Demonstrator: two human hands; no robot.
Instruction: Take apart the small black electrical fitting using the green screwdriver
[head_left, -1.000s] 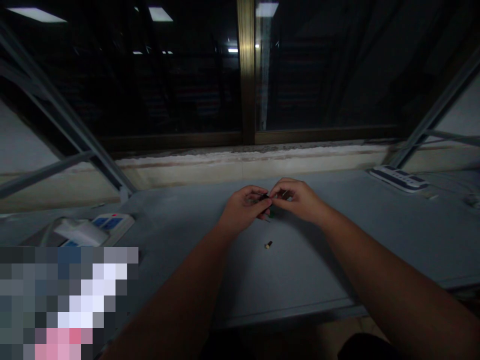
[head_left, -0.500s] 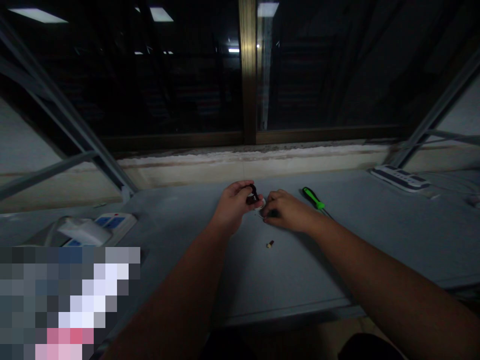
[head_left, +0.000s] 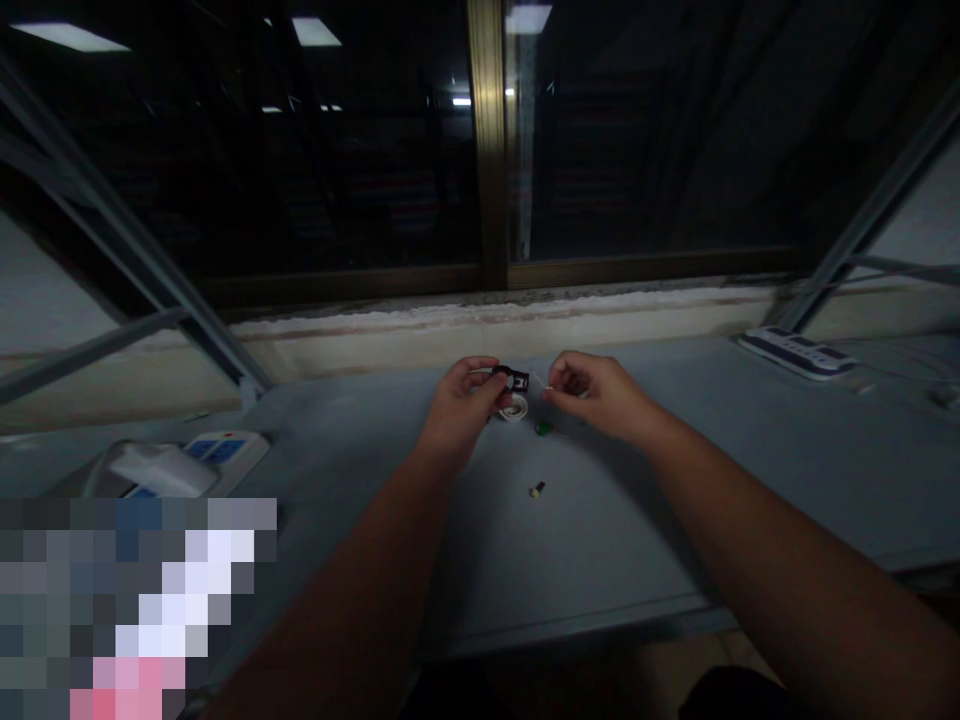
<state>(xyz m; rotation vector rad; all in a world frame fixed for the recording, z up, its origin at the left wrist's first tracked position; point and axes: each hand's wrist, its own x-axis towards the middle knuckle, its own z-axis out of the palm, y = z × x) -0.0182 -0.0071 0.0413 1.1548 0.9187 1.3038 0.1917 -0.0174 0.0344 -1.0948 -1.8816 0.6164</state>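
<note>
My left hand [head_left: 461, 405] is closed around a small black plastic part [head_left: 519, 381] with an opening in it, held a little above the table. Thumb and fingers of my right hand [head_left: 589, 395] are pinched on the end of a thin white wire [head_left: 538, 381], just right of the black part. Whether the wire touches that part I cannot tell. Below my left fingertips is a coil of white cable [head_left: 514, 408]. A small green piece [head_left: 542, 428] lies beneath my right hand. Nearer me rests a tiny tan-and-dark piece [head_left: 537, 490], too small to name.
On the grey table [head_left: 510, 560], a white power strip [head_left: 244, 445] with a white plug-in adapter [head_left: 165, 468] stands at left. Another power strip [head_left: 799, 355] lies at the back right. Metal frame legs rise at both sides, and a dark window [head_left: 337, 180] is behind.
My right hand has lifted and shifted right, now pinching the wire. The black part has turned flatter in my left hand. The coil and green piece have come into sight; the green-handled screwdriver is now hidden.
</note>
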